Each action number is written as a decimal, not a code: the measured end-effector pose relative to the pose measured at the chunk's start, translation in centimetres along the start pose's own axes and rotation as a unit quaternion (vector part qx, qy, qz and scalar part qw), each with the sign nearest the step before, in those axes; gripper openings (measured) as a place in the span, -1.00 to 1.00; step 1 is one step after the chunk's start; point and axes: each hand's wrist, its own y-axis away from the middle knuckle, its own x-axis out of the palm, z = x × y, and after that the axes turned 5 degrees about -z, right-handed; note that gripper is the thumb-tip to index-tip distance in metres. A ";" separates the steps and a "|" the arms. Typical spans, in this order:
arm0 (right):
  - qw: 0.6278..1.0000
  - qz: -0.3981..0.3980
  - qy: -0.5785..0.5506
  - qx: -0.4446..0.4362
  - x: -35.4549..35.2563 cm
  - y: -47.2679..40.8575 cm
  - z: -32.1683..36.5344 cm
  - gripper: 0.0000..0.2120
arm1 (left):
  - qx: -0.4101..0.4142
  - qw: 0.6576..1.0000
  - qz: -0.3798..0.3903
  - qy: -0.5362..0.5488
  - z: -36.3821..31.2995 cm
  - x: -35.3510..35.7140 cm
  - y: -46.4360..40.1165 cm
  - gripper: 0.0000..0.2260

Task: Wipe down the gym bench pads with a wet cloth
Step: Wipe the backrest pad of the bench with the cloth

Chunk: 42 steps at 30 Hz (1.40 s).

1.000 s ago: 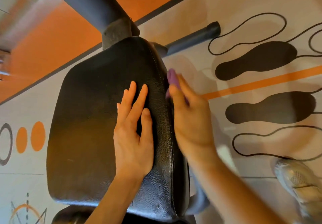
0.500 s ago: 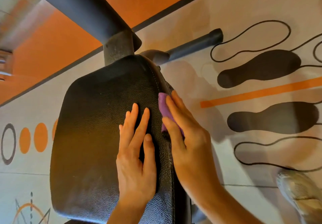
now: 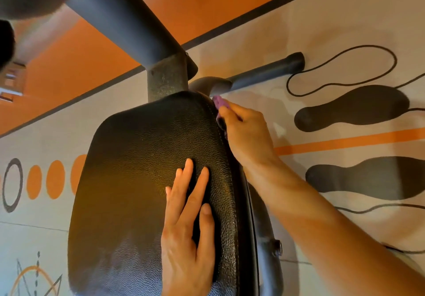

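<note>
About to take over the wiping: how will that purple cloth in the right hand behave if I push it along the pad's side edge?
The purple cloth is probably soft and floppy: it bunches under the right hand, so it should follow the black pad's curved edge. The pad's pebbled surface likely gives some grip rather than letting it slide freely. Bunched that small, it seems light.

From my remote seat I saw a thick dark metal tube [image 3: 128,19] slanting down from the upper left into a rough grey bracket [image 3: 166,80]. A thinner black bar [image 3: 266,71] ran off to the right, ending in a rounded cap. Under it all lay a pale floor mat [image 3: 322,19] printed with dark footprint shapes [image 3: 351,108], thin black looping outlines [image 3: 345,65], an orange stripe [image 3: 349,142], orange ovals [image 3: 55,179] and a dark ring [image 3: 12,185]. A black line edged the mat against a broad orange band [image 3: 76,65].
</note>
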 end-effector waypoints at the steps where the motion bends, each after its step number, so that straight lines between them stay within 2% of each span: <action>1: 1.000 0.007 -0.014 -0.004 0.0 0.8 -0.2 -0.71 | 0.000 1.000 0.009 -0.005 0.0 -0.1 0.1 -0.58; 3: 0.996 0.023 -0.031 -0.076 -0.8 5.2 -0.8 -0.74 | 0.003 1.000 0.016 -0.017 0.2 -0.5 -0.3 -0.58; 5: 0.984 0.045 0.030 -0.170 -1.6 8.7 -0.4 -0.63 | -0.022 1.000 -0.006 -0.017 0.6 -0.9 -1.9 -0.59; 6: 0.982 0.048 0.032 -0.179 -1.5 8.1 -0.6 -0.64 | -0.043 0.999 -0.021 -0.015 1.0 -1.1 -3.1 -0.60; 10: 0.997 0.061 -0.042 -0.010 -0.8 -0.9 -0.2 -0.76 | -0.088 0.994 -0.064 -0.025 2.6 -0.8 -7.5 -0.58; 12: 0.995 0.052 -0.056 0.063 -0.5 -1.9 -0.4 -0.75 | -0.090 0.993 -0.067 -0.034 2.8 -0.4 -7.9 -0.58; 13: 0.998 0.030 -0.036 0.038 -0.5 -0.5 -0.3 -0.74 | -0.087 0.993 -0.068 -0.035 2.9 -0.4 -7.9 -0.58; 16: 0.993 -0.041 -0.002 -0.110 -0.6 5.6 0.4 -0.66 | -0.083 0.993 -0.077 -0.031 3.0 -0.4 -7.7 -0.58; 17: 0.991 -0.037 0.006 -0.126 -0.4 5.6 0.3 -0.66 | -0.082 0.993 -0.079 -0.031 2.9 -0.4 -7.7 -0.58; 20: 0.992 -0.010 0.073 -0.099 1.4 -0.6 1.1 -0.75 | -0.081 0.993 -0.081 -0.035 2.9 -0.3 -7.8 -0.57; 23: 0.985 0.020 0.134 -0.102 3.0 -3.8 1.9 -0.73 | -0.083 0.993 -0.080 -0.030 2.9 -0.3 -7.9 -0.57; 26: 0.959 0.014 0.184 -0.215 1.6 1.0 1.8 -0.65 | -0.082 0.993 -0.079 -0.031 3.1 -0.3 -7.8 -0.56; 28: 0.943 0.039 0.199 -0.263 1.1 2.5 1.1 -0.62 | -0.083 0.993 -0.081 -0.024 3.0 -0.3 -7.9 -0.56; 30: 0.947 0.050 0.218 -0.230 2.1 -0.6 2.0 -0.68 | -0.083 0.993 -0.078 -0.018 3.1 -0.3 -8.0 -0.55; 33: 0.962 0.071 0.253 -0.075 3.8 -6.2 3.0 -0.70 | -0.083 0.993 -0.078 -0.012 3.2 -0.4 -8.0 -0.54; 34: 0.958 0.077 0.269 -0.063 4.1 -6.4 3.2 -0.69 | -0.084 0.993 -0.078 -0.011 3.2 -0.4 -8.0 -0.54; 36: 0.926 0.075 0.337 -0.151 4.0 -4.6 3.3 -0.70 | -0.082 0.994 -0.076 -0.011 3.2 -0.4 -8.0 -0.54; 38: 0.869 0.086 0.411 -0.262 3.9 -2.5 3.1 -0.66 | -0.080 0.994 -0.075 -0.008 3.3 -0.4 -8.0 -0.54; 39: 0.861 0.085 0.421 -0.274 4.0 -3.1 3.1 -0.67 | -0.077 0.994 -0.075 -0.007 3.4 -0.4 -8.0 -0.54; 42: 0.890 0.093 0.410 -0.175 4.9 -5.6 3.9 -0.70 | -0.070 0.995 -0.075 -0.008 3.5 -0.2 -8.0 -0.55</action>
